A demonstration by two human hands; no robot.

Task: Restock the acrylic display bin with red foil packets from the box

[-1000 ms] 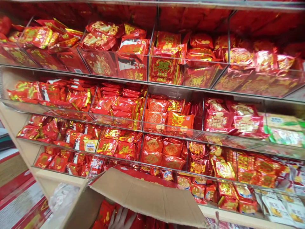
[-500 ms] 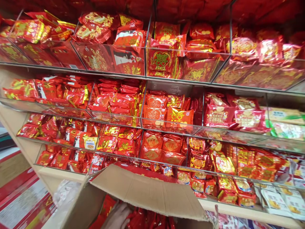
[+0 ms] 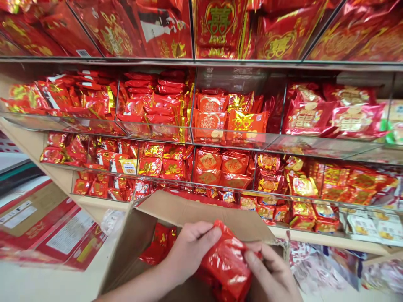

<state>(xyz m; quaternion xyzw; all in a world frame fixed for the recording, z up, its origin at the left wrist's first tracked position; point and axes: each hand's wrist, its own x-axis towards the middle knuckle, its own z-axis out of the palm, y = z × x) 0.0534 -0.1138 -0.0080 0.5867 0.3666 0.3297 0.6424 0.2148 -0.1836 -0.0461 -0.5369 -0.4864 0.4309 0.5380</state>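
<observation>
Over an open cardboard box [image 3: 195, 209], both of my hands hold shiny red packets [image 3: 228, 264]. My left hand [image 3: 189, 251] pinches their upper left edge between thumb and fingers. On the right side, my right hand [image 3: 270, 268] grips the same packets, its thumb on the front one. How many packets are held is hard to tell, as they overlap. Other red packets [image 3: 159, 243] lie inside the box, to the left of my left wrist.
Beyond the box rise shelves [image 3: 151, 132] with clear dividers, filled with red and gold packets. Red and brown cartons [image 3: 63, 235] stand at the left. Clear plastic bags [image 3: 321, 268] lie below the lowest shelf at the right.
Both hands are now raised in view with red packets between them; earlier one hand showed down inside the box. The view has tilted down, so the shelves sit higher.
</observation>
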